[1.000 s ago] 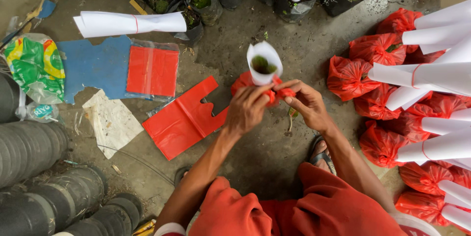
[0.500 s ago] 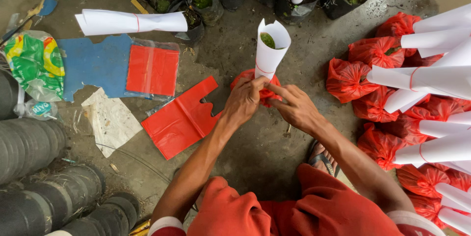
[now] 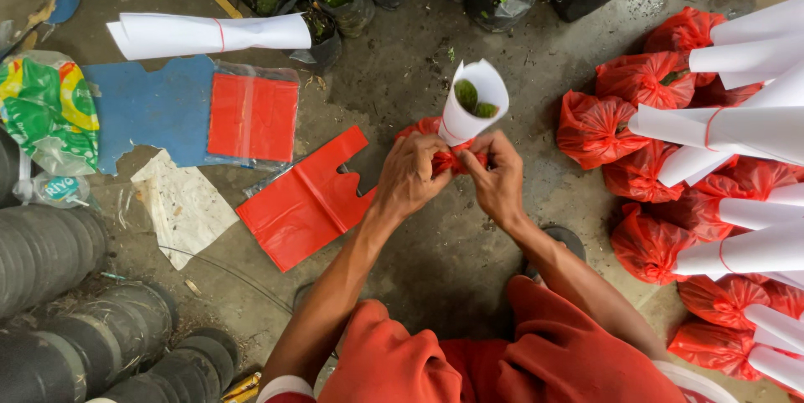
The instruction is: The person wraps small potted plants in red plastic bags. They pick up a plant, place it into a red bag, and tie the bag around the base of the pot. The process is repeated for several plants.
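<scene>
Both hands meet at the base of the white paper cone [image 3: 471,110] — left hand [image 3: 412,177] and right hand [image 3: 496,181] side by side, fingertips pinching the red plastic bag [image 3: 435,152] bunched around the cone's foot. The cone's long axis runs up and away from the fingers, tilted slightly right, green seedling [image 3: 471,100] showing inside its open mouth. Neither hand is nearer — both grip.

Two flat red bags [image 3: 254,116] (loose)
</scene>
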